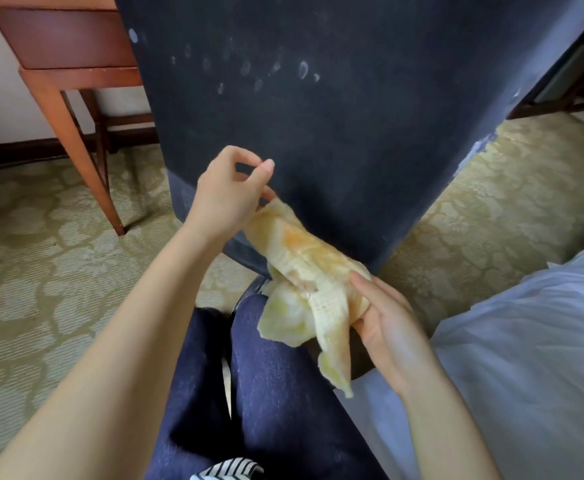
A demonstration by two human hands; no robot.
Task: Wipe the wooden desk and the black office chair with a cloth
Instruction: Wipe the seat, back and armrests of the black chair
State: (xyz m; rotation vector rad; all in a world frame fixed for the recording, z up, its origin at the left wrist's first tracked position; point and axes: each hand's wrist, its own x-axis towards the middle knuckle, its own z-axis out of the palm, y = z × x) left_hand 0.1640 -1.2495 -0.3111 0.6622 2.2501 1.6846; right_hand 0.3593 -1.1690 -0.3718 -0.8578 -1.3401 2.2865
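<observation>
The black office chair [335, 109] fills the middle of the view with its broad back toward me, dotted with pale smudges near the top. A yellow-orange cloth [304, 271] is stretched between both hands just in front of the chair's lower edge. My left hand [228, 195] pinches the cloth's upper end with its lower fingers, thumb and forefinger raised. My right hand [384, 320] grips the lower end, from which loose folds hang down. The wooden desk [65, 46] stands at the upper left.
A white bed [525, 341] lies close on the right. Patterned green carpet [41, 271] covers the floor. My legs in dark trousers [259, 393] are below the hands. A dark wooden frame [574, 88] stands at the upper right.
</observation>
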